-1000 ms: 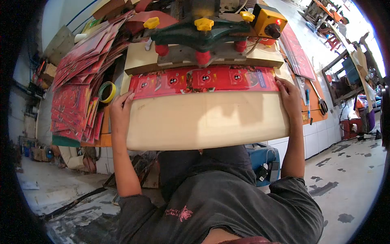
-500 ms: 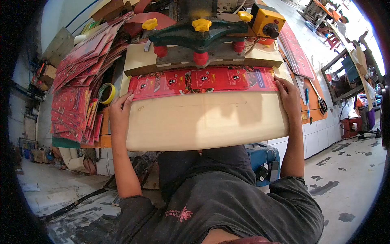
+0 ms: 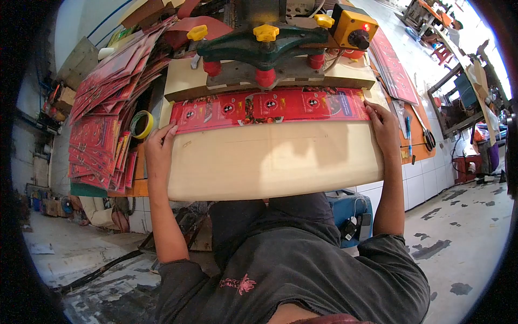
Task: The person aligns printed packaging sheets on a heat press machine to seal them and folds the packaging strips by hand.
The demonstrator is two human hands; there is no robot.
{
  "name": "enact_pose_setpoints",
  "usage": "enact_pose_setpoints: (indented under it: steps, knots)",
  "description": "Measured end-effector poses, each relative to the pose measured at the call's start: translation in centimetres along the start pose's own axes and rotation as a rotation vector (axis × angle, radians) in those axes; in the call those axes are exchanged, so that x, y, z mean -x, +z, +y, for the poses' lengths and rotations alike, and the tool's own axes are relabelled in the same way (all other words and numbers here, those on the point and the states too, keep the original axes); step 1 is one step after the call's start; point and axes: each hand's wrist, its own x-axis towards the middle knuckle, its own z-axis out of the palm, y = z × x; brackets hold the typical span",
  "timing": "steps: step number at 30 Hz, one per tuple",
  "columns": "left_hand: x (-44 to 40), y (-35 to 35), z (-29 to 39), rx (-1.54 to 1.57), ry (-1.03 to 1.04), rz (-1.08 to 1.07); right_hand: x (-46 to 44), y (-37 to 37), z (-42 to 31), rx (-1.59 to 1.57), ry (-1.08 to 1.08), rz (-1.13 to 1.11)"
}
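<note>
A glossy red printed plastic sheet (image 3: 280, 106) stretches across a cream-coloured board (image 3: 270, 162), its far edge running up under a press machine (image 3: 264, 46). With fingers bent, my left hand (image 3: 159, 143) grips the sheet's left near corner beside the board's edge. My right hand (image 3: 382, 125) grips the right end of the sheet in the same way. The far part of the sheet is hidden under the press bar.
Piles of red printed sheets (image 3: 97, 135) lie at the left beside a yellow tape roll (image 3: 142, 125). A yellow control box (image 3: 352, 28) with a lit red lamp sits at the press. Scissors (image 3: 427, 137) and a blue pen (image 3: 408, 129) lie right.
The red lamp on the yellow control box has come on. Both hands and the red sheet stay in nearly the same place.
</note>
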Motion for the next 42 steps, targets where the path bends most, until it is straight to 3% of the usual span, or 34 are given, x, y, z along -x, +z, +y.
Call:
enact_pose_setpoints:
  steps: [25, 42]
  knots:
    - [0.0, 0.0, -0.6, 0.005, 0.047, 0.000, 0.2, -0.1, -0.6, -0.021, -0.013, 0.011]
    - [0.1, -0.3, 0.7, -0.008, -0.092, -0.059, 0.0, 0.0, 0.1, -0.007, 0.006, 0.001]
